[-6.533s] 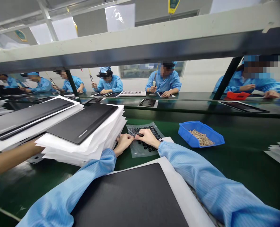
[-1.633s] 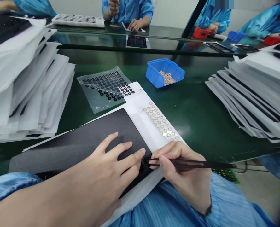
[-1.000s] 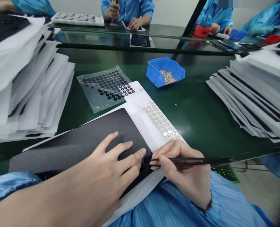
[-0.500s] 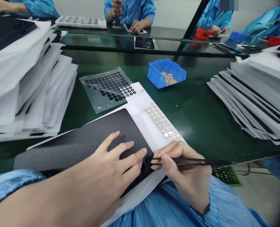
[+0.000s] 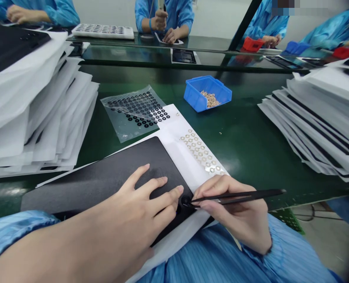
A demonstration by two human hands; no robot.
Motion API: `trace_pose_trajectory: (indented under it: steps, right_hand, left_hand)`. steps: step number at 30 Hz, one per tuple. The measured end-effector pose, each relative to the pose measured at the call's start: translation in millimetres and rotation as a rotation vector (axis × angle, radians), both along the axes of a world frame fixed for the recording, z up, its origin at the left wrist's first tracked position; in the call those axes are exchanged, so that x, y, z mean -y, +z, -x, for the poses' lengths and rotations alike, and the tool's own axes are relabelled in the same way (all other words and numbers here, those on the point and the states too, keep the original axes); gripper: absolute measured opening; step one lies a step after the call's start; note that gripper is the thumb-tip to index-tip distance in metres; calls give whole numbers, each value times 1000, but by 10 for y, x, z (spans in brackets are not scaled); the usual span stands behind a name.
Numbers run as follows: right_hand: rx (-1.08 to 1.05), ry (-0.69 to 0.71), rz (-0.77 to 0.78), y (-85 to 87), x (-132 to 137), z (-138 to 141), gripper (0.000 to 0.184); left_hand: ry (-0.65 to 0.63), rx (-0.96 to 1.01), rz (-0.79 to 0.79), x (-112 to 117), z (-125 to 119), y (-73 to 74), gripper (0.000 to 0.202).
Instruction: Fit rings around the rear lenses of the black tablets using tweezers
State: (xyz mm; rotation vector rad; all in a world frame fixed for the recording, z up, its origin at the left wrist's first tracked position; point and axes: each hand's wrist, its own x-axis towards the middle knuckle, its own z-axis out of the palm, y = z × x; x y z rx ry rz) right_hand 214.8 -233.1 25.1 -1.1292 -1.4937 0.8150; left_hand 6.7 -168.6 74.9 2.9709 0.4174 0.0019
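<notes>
Flat on a black panel (image 5: 127, 165) with a rounded corner, my left hand (image 5: 146, 208) spreads its fingers and holds nothing. My right hand (image 5: 233, 212) pinches black tweezers (image 5: 245, 195). Their tips touch a round black ring (image 5: 186, 199) near the panel's right corner, just beside my left fingertips. White paper lies under the panel. Past its right edge is a white sheet (image 5: 174, 137) with rows of pale ring-shaped stickers (image 5: 199, 149). Behind it a clear plastic sheet (image 5: 118, 125) carries many small black rings (image 5: 139, 110).
A blue bin (image 5: 206, 92) holds small tan rings. Tall stacks of paper-interleaved panels rise at left (image 5: 45, 114) and right (image 5: 316, 122). Across the bench, several people in blue sleeves work near a white tray (image 5: 103, 31) and red bins (image 5: 252, 44).
The tweezers have swung, their rear end now higher, and my right hand has shifted slightly right. My left hand stays on the panel. The view has tilted slightly.
</notes>
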Motion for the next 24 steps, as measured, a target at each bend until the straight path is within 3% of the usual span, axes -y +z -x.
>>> trace_pose_trajectory:
  steps: [8,14,20,24]
  right_hand:
    - [3,-64,-10,12,6,9,10]
    - [54,10,-12,54,14,-1,15]
    - [59,0,-30,47,10,25,16]
    - [33,-82,-41,40,-19,25,12]
  left_hand:
    - [21,34,-49,17,16,-61,46]
    - [8,96,-61,7,37,-74,45]
    - [15,72,-13,3,73,-145,60]
    - [-4,57,15,-18,37,-95,53]
